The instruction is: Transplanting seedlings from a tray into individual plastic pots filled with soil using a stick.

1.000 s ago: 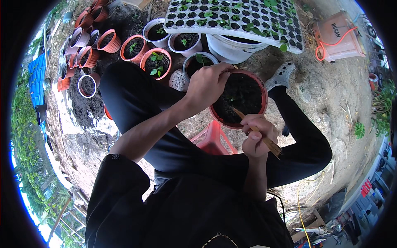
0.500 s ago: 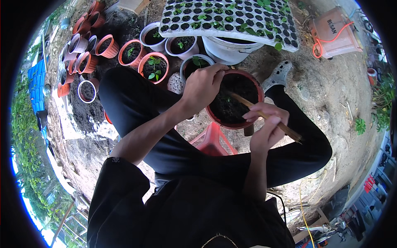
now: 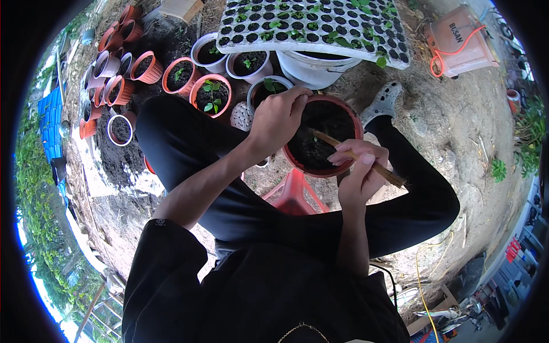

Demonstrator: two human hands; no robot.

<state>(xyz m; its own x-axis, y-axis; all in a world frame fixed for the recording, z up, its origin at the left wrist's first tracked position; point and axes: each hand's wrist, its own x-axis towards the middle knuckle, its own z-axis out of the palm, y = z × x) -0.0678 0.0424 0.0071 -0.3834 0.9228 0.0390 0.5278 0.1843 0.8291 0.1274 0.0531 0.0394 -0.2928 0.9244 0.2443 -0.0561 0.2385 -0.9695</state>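
A reddish-brown pot [image 3: 359, 127] full of dark soil [image 3: 326, 117] stands between my legs. My left hand [image 3: 280, 117] is closed on its upper left rim, with thumb and fingers pinching the edge. Within my right hand's [image 3: 361, 170] fingers is a slim wooden stick [image 3: 390, 175], slanting down to the left. Its far tip meets the soil near the pot's middle, beside a tiny green bit too small to make out. Just left of the pot, partly behind my left hand, is a pale pot [image 3: 255, 91] with a leafy seedling [image 3: 271, 86].
A white seedling tray [image 3: 257, 44] rests over a white bucket [image 3: 311, 70] beyond the pot. Several potted seedlings and orange pots [image 3: 147, 67] crowd the left. A red plastic stool [image 3: 291, 197] is nearer me. At far right stands a pinkish container [image 3: 457, 48] with an orange hose.
My right hand has shifted slightly left and the stick with it, its tip now a little lower and further left in the soil. The left hand keeps its hold on the rim.
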